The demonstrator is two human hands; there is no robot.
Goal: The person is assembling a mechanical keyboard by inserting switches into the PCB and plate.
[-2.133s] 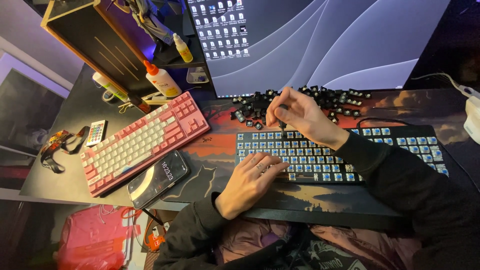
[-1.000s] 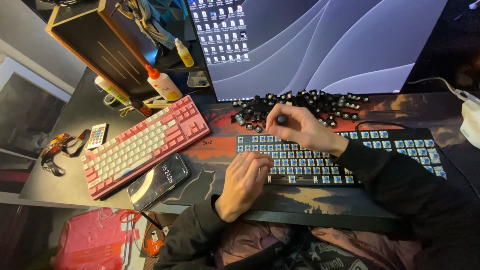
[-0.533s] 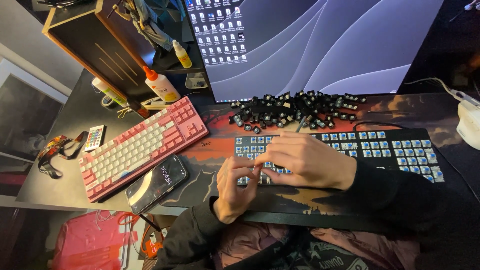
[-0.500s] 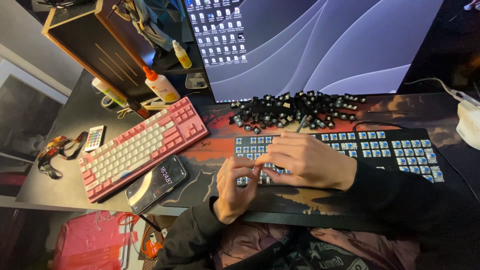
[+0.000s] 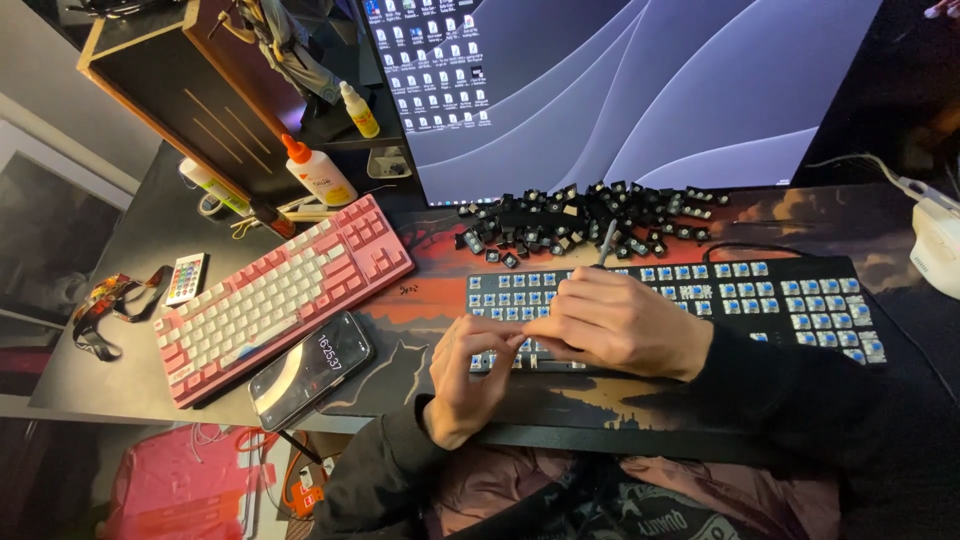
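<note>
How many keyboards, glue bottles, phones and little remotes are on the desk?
Keyboards: 2, the pink keyboard and the black keyboard with bare blue switches under both hands
Glue bottles: 2, the orange-capped bottle and the small yellow bottle
Phones: 1, the phone
Remotes: 1, the small remote
Total: 6

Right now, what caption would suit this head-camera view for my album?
Both hands, left hand and right hand, meet over a black keyboard stripped of keycaps, beside a pink keyboard.
</note>
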